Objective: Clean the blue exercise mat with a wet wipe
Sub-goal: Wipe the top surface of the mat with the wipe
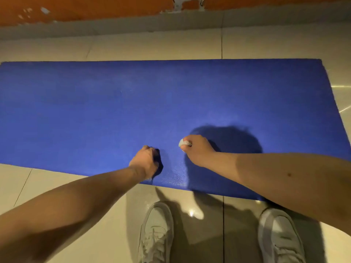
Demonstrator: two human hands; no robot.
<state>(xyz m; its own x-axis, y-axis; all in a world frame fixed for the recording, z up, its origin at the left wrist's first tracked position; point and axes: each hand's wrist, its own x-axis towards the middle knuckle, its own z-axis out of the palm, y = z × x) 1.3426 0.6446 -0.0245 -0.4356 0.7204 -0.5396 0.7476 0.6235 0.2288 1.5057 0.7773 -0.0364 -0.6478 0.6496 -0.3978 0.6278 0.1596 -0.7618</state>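
The blue exercise mat (95, 114) lies flat across the tiled floor, running from the left edge of view to a right end near the upper right. My right hand (197, 150) is curled round a small bunched white wet wipe (183, 142) and holds it against the mat near its front edge. My left hand (145, 160) is down on the mat just left of it, fingers curled under; I see nothing in it. The mat looks lighter and sheeny between the two hands.
My two white sneakers (155, 232) (279, 236) stand on the glossy beige tiles (57, 188) in front of the mat. Behind the mat runs a strip of tile, then a grey skirting (133, 23) under an orange wall (95, 6) with chipped paint.
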